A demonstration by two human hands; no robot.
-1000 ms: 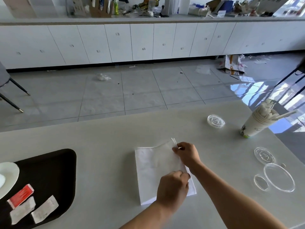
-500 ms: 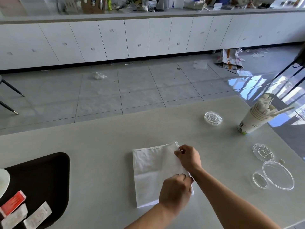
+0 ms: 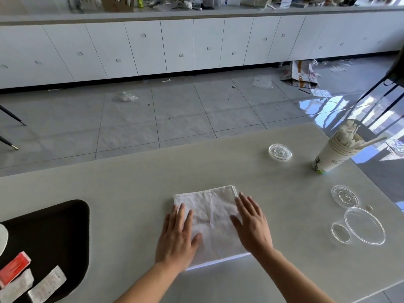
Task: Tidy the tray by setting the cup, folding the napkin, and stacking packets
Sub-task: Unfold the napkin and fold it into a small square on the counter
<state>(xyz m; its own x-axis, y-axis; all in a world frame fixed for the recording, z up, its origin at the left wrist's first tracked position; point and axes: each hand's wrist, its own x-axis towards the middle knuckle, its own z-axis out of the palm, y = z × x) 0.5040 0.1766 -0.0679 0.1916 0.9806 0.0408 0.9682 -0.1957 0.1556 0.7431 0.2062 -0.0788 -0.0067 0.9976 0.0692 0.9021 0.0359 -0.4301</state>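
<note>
A white napkin (image 3: 211, 217) lies folded flat on the pale table (image 3: 131, 193), near its front middle. My left hand (image 3: 178, 235) rests palm down on the napkin's left side, fingers spread. My right hand (image 3: 251, 224) lies flat on its right side, fingers apart. At the far left sits a black tray (image 3: 54, 226) with a red packet (image 3: 14, 267) and two white packets (image 3: 47, 283) at its near end. A white rim (image 3: 2, 238) shows at the tray's left edge; I cannot tell what it is.
A stack of paper cups (image 3: 334, 154) holding white utensils stands at the right rear of the table. Clear plastic lids (image 3: 279, 152) (image 3: 344, 196) (image 3: 364, 226) (image 3: 340, 232) lie near it. Beyond the table are a tiled floor with litter and white cabinets.
Both hands let go of the napkin's right edge and now press flat on it, the left hand having moved to its left side. The lifted corner lies down.
</note>
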